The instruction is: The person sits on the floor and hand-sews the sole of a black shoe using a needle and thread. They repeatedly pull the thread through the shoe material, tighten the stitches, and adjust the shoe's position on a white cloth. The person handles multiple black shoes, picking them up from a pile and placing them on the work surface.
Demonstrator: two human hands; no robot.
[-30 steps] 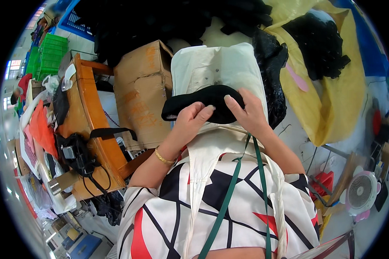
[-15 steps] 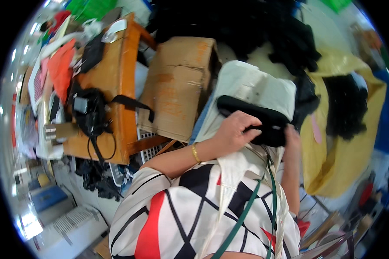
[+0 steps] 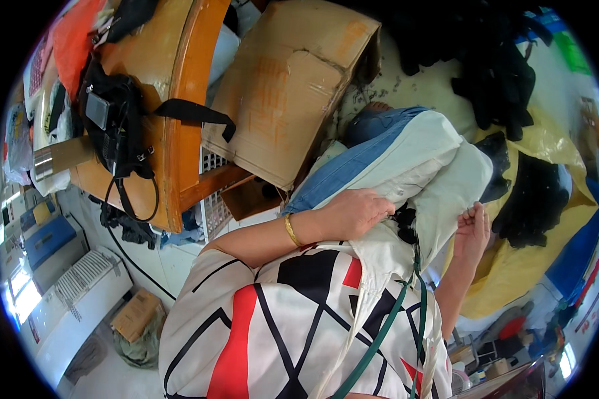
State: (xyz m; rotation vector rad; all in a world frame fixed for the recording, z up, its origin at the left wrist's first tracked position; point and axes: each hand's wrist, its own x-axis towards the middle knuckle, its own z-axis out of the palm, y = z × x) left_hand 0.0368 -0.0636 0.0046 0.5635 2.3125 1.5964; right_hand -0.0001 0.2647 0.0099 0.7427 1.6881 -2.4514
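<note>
My left hand (image 3: 361,214), with a gold bangle at the wrist, rests over my lap with its fingers closed. Right at its fingertips lies a small black thing (image 3: 406,225), too bunched and dark to name. A dark green cord (image 3: 417,256) runs up to it over my patterned top. My right hand (image 3: 472,231) is raised to the right of my lap, its fingers curled in; what they pinch, if anything, does not show. Under both hands a whitish apron (image 3: 412,176) covers my lap, and a blue trouser leg (image 3: 356,169) shows at its left.
A cardboard box (image 3: 279,93) stands ahead to the left, against a wooden table (image 3: 186,120) carrying a black bag (image 3: 116,123). Black cloth pieces (image 3: 492,66) are heaped ahead on the right. On my right lies a yellow sack (image 3: 499,282) with black pieces in it.
The black cloth piece that both hands held over my lap is gone from them. My right hand has moved right and away from the left one. The view has shifted.
</note>
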